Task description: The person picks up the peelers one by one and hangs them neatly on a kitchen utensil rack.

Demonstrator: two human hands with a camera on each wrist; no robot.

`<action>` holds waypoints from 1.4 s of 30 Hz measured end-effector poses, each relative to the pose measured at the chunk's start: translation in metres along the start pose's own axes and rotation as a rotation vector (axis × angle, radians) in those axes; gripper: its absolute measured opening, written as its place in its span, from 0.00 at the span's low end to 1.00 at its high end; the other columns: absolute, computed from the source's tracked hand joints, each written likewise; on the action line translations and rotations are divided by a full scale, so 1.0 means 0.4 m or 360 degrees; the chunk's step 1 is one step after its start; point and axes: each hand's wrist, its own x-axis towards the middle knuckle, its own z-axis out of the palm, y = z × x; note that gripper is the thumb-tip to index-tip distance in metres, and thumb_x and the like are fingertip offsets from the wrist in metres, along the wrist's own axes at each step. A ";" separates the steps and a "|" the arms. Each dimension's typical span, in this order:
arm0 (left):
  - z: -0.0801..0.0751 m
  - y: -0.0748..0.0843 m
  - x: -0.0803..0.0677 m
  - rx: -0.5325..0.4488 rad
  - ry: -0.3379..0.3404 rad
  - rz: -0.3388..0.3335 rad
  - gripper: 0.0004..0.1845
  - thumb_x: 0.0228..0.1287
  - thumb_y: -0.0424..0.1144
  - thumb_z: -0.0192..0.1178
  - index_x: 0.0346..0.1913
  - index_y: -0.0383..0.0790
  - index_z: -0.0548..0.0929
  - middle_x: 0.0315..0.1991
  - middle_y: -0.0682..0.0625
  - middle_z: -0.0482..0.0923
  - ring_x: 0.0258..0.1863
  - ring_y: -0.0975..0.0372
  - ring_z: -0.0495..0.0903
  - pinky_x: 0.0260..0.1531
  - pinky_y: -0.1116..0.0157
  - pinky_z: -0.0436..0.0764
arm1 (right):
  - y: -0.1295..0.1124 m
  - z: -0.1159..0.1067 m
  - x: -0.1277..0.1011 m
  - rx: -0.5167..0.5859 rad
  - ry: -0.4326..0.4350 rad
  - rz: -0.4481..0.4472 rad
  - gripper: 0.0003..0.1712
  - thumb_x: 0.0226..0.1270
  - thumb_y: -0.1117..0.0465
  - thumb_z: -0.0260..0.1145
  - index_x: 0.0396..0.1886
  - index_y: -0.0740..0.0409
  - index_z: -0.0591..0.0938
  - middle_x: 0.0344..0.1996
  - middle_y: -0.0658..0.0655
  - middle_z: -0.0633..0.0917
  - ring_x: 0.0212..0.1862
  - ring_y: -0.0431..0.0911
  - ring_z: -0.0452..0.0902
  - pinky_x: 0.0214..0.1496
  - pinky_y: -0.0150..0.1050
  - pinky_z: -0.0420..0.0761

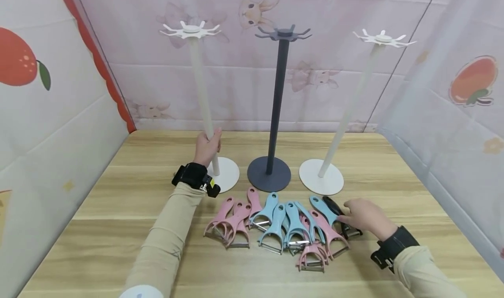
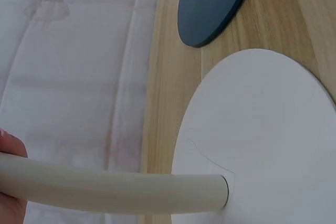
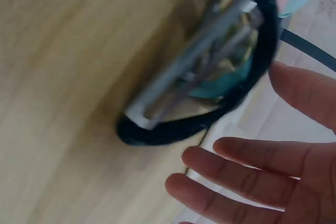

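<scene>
Near right on the wooden table (image 1: 118,193), the right hand (image 1: 364,217), fingers loosely spread, touches the black-handled peeler (image 1: 339,214), blurred in the wrist view, beside pink and blue peelers (image 1: 275,226). Farther left, the left hand (image 1: 206,147) grips the cream hook stand's pole (image 1: 201,92); its fingers are mostly hidden.

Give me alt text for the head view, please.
A left hand grips the pole of a white stand on a wooden table, while the right hand touches a black peeler beside a heap of pink and blue peelers. A grey stand and another white stand are alongside.
</scene>
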 end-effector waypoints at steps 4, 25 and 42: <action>0.000 -0.003 0.000 -0.0072 -0.0006 -0.0010 0.17 0.67 0.34 0.49 0.19 0.34 0.66 0.10 0.51 0.63 0.08 0.66 0.61 0.14 0.72 0.63 | 0.003 0.019 0.002 0.0046 -0.0003 -0.0005 0.15 0.51 0.54 0.69 0.24 0.63 0.77 0.18 0.52 0.75 0.21 0.44 0.68 0.22 0.39 0.69; 0.001 -0.074 0.040 -0.0041 0.0109 0.0043 0.17 0.67 0.39 0.52 0.19 0.38 0.69 0.11 0.53 0.64 0.10 0.66 0.62 0.14 0.72 0.64 | -0.151 -0.084 0.079 0.0329 0.0600 -0.0161 0.19 0.56 0.62 0.64 0.43 0.71 0.76 0.18 0.53 0.78 0.16 0.40 0.67 0.17 0.35 0.66; 0.008 -0.002 -0.007 -0.0081 0.0119 0.0006 0.16 0.66 0.33 0.50 0.19 0.34 0.70 0.11 0.51 0.64 0.09 0.67 0.62 0.13 0.73 0.64 | -0.495 -0.270 0.262 0.0551 0.1449 -0.0822 0.18 0.56 0.61 0.64 0.43 0.68 0.74 0.22 0.56 0.78 0.22 0.46 0.66 0.23 0.37 0.64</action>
